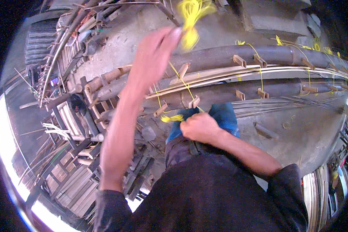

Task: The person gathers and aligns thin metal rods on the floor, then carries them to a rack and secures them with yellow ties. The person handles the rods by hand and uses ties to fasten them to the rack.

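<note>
My left hand is stretched out over the far dark bamboo pole, smeared by motion. Its fingers are closed at a loose bundle of yellow string, which is blurred too. Close to my lap, my right hand makes a fist around a taut yellow string. That string runs over the near dark bamboo pole, by a small wooden peg. A short yellow tuft hangs just left of the fist.
Thin pale bamboo strips lie between the two poles. More pegs and yellow ties run along both poles to the right. Stacked wood slats lie at lower left, and thin rods rest on the concrete floor at the right.
</note>
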The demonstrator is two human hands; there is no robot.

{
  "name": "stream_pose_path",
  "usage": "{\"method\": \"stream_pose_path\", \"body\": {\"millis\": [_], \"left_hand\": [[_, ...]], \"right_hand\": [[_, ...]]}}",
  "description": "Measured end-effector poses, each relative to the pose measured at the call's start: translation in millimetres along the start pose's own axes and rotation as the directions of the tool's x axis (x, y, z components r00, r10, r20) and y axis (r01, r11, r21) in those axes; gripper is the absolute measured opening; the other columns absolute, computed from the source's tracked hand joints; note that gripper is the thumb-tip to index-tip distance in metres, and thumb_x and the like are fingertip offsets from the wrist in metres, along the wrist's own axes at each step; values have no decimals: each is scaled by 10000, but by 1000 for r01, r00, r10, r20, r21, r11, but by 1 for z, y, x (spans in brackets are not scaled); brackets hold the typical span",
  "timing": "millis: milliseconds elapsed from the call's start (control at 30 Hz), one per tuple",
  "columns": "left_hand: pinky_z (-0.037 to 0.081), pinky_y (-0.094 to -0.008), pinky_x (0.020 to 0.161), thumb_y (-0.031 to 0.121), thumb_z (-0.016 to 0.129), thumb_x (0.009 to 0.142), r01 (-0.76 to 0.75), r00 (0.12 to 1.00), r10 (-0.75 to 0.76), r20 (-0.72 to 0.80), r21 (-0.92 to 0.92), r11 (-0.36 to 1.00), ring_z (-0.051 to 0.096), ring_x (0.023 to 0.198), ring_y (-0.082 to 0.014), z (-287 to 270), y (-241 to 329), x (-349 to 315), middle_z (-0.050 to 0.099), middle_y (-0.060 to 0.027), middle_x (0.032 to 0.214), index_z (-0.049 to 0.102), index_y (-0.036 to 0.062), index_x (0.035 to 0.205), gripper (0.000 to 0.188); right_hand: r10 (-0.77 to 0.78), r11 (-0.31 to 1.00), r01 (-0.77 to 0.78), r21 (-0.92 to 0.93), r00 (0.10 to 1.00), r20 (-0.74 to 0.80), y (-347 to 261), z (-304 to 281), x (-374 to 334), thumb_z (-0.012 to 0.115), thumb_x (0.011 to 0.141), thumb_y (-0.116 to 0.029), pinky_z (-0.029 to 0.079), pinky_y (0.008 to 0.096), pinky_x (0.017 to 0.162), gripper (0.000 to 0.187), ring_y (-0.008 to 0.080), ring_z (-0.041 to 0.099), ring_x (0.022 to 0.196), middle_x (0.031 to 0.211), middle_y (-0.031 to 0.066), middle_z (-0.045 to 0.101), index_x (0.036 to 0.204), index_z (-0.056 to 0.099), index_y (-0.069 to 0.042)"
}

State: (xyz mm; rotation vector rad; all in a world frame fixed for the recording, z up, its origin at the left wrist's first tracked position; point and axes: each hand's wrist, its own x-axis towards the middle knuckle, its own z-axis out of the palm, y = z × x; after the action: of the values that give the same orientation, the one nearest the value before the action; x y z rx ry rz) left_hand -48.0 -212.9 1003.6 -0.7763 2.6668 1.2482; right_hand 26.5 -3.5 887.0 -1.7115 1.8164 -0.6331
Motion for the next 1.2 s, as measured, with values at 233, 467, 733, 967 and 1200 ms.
{"method": "stream_pose_path", "body": {"millis": [233, 467, 733, 967, 1200], "left_hand": [[476, -412, 736, 356, 460, 903, -177, 984, 164, 71, 251, 952, 620, 790, -339, 8, -81, 57, 649, -186, 863, 650, 46, 963, 368], [485, -435, 754, 355, 464, 911, -113, 988, 73, 134, 324, 939, 632, 837, -357, -51, -93, -90, 656, -187, 831, 649, 55, 975, 358], [531, -453, 588, 154, 490, 881, -366, 875, 437, -209, 304, 880, 651, 717, -354, 36, -162, -118, 641, -171, 781, 556, 34, 1003, 183], [512, -473, 551, 246, 524, 898, -220, 953, 263, -153, 251, 943, 631, 648, -355, 41, -141, -117, 636, -173, 748, 585, 74, 926, 185], [498, -473, 606, 242, 534, 889, -210, 953, 242, -182, 179, 961, 626, 691, -362, 30, -144, -129, 632, -179, 778, 591, 65, 969, 202]], "right_hand": [[84, 993, -82, -88, 996, 22, -17, -16, -3, 654, 652, -160, 464, 419, 880, 418, 289, 594, 962, 982, 142, 615, 1052, 594, -54], [691, 204, -439, 875, 698, 189, -26, 72, 37, 595, 849, -210, 433, 293, 615, 368, 184, 586, 710, 808, 50, 601, 1152, 550, -6], [-124, 955, 68, -290, 976, -181, -138, -165, 116, 591, 830, -193, 421, 407, 650, 139, 317, 534, 761, 727, 109, 513, 787, 629, -67], [436, 821, -431, -374, 897, -75, -42, -132, 187, 497, 889, -357, 482, 455, 662, 384, 381, 627, 756, 825, 191, 649, 746, 656, -39], [425, 758, 72, 648, 699, -575, -46, -122, 180, 469, 908, -245, 379, 354, 503, 323, 210, 500, 535, 565, 73, 492, 644, 477, -59]]}}
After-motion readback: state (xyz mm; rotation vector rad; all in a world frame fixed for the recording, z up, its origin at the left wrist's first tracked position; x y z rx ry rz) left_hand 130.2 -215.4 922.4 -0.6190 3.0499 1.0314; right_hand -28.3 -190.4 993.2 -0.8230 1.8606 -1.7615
